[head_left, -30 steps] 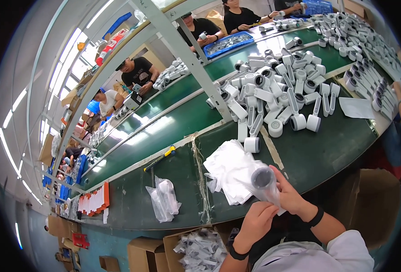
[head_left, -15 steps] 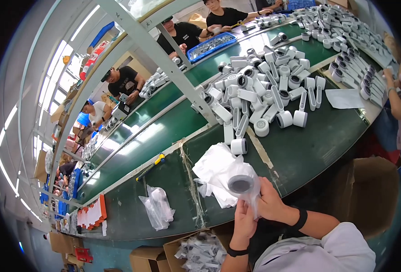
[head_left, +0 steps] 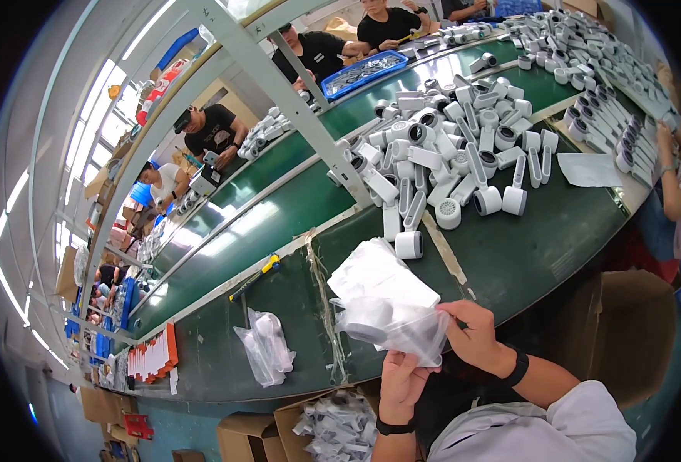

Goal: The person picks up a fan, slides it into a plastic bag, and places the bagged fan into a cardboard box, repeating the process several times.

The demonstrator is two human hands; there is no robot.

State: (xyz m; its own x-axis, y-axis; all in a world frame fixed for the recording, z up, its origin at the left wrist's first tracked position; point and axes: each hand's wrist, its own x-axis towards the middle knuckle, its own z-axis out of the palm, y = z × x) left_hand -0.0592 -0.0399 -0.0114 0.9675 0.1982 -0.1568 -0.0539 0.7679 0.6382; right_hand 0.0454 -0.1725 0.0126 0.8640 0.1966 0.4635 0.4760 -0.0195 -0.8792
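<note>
A clear plastic bag (head_left: pixel 416 329) with a white handheld device (head_left: pixel 369 314) in it is held over the near edge of the bench. The device has a round head with a grey rim and looks like a small fan; its handle is blurred by the plastic. My left hand (head_left: pixel 403 379) is closed on the bag's lower edge. My right hand (head_left: pixel 475 333) pinches the bag's right end. Just beyond lies a stack of white bags or sheets (head_left: pixel 379 266), partly covered by the held bag. Another bagged device (head_left: pixel 266 346) lies to the left.
A large pile of white devices (head_left: pixel 448 146) covers the bench beyond my hands. A yellow-and-black cutter (head_left: pixel 256 276) and an orange box of white slips (head_left: pixel 154 354) lie left. Below are a carton of bagged pieces (head_left: pixel 336 423) and an open carton (head_left: pixel 617 331). Co-workers sit across the belt.
The bagged device has swung left and tipped, its round head now pointing left. My right hand has shifted right to the bag's end, while my left hand has moved slightly left.
</note>
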